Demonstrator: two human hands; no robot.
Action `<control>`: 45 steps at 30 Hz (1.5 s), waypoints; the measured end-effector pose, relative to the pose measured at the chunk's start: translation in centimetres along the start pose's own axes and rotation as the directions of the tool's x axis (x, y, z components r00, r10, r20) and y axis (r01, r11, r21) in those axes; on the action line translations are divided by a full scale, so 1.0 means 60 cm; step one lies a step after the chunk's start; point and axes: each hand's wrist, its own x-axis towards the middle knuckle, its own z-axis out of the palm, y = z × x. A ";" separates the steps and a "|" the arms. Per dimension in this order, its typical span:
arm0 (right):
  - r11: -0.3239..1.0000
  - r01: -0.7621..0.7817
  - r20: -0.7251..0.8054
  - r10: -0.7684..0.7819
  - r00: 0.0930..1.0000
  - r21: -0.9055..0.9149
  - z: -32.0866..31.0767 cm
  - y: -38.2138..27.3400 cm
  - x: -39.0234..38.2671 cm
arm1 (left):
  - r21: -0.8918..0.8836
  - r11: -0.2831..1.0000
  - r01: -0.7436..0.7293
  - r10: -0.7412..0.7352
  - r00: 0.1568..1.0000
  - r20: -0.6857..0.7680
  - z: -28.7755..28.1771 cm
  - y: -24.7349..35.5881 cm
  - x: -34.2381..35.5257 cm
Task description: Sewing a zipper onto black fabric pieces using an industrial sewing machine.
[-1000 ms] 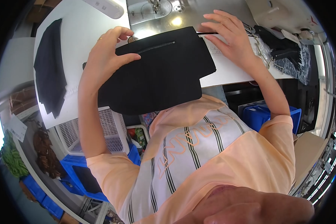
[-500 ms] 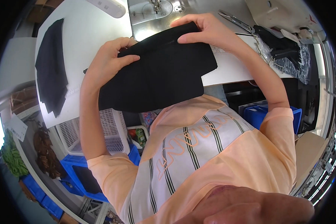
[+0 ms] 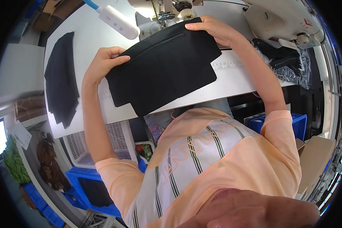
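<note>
My left hand (image 3: 104, 62) pinches the upper left edge of a black fabric piece (image 3: 159, 76), its thumb on top. My right hand (image 3: 212, 30) grips the upper right corner, thumb over the front. A zipper (image 3: 155, 47) runs along the fabric's upper part, and notches are cut in the outline. The piece spans the white table's front part, its top edge just before the sewing machine (image 3: 163, 15), whose needle area is partly hidden behind it. Left of my left hand lies another stack or piece of black fabric (image 3: 60, 78).
A white lamp bar (image 3: 117, 22) hangs left of the machine head. A crinkled plastic bag with black pieces (image 3: 283, 64) lies at the table's right. Below are a white plastic basket (image 3: 78, 146), a blue crate (image 3: 78, 182) on the left and another (image 3: 298, 127) on the right.
My right hand, open one second ago, closed on the fabric's upper corner. The fabric has tilted, its lower edge lifting clear of my shirt toward the table. The whole view has shifted slightly.
</note>
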 end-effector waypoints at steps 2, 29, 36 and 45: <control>1.000 0.005 0.023 -0.004 1.000 -0.013 -0.002 0.004 0.006 | -0.005 0.999 -0.033 0.033 0.999 -0.008 -0.002 -0.009 0.001; 0.988 0.135 0.125 -0.125 0.984 -0.080 0.044 -0.007 -0.016 | 0.106 0.977 -0.183 0.192 0.977 -0.090 0.019 -0.021 -0.082; 0.974 0.223 0.126 -0.225 0.966 0.026 0.047 0.025 -0.019 | 0.727 0.682 -0.075 0.515 0.755 -0.405 0.132 0.003 -0.192; 0.941 0.336 0.148 -0.328 0.933 -0.034 0.041 0.043 0.007 | 0.117 0.811 0.573 -0.160 0.409 -0.898 0.115 -0.047 -0.818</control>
